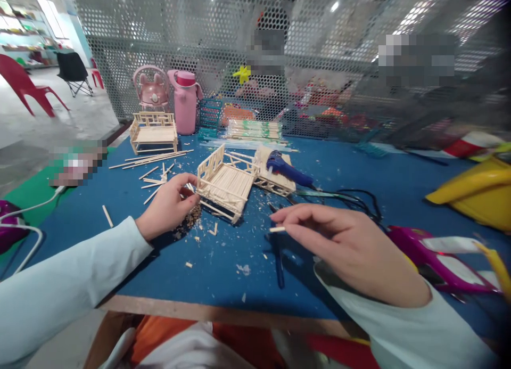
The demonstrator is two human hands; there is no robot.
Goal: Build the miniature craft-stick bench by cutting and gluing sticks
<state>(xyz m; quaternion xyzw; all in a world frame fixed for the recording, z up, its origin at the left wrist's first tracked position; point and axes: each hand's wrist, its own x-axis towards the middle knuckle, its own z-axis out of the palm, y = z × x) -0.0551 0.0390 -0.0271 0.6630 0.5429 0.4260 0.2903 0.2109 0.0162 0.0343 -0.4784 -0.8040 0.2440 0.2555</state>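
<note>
My left hand (170,205) grips the left corner of a miniature wooden-stick bench (229,187), which stands slightly tilted on the blue tabletop. Between the thumb and fingers of my right hand (347,246) is a short wooden stick (277,229), held in the air apart from the bench. Below it lies a dark slim tool (280,265), perhaps pliers or a knife, partly covered by my fingers. A blue glue gun (289,169) rests on another stick-built piece (275,183) just behind the bench.
A second small stick bench (155,134) stands at the back left near a pink bottle (186,103). Loose sticks (155,158) and scraps litter the table. Black cable (363,201), a purple device (443,260) and a yellow object (475,190) occupy the right. Perforated metal mesh (191,33) rises behind.
</note>
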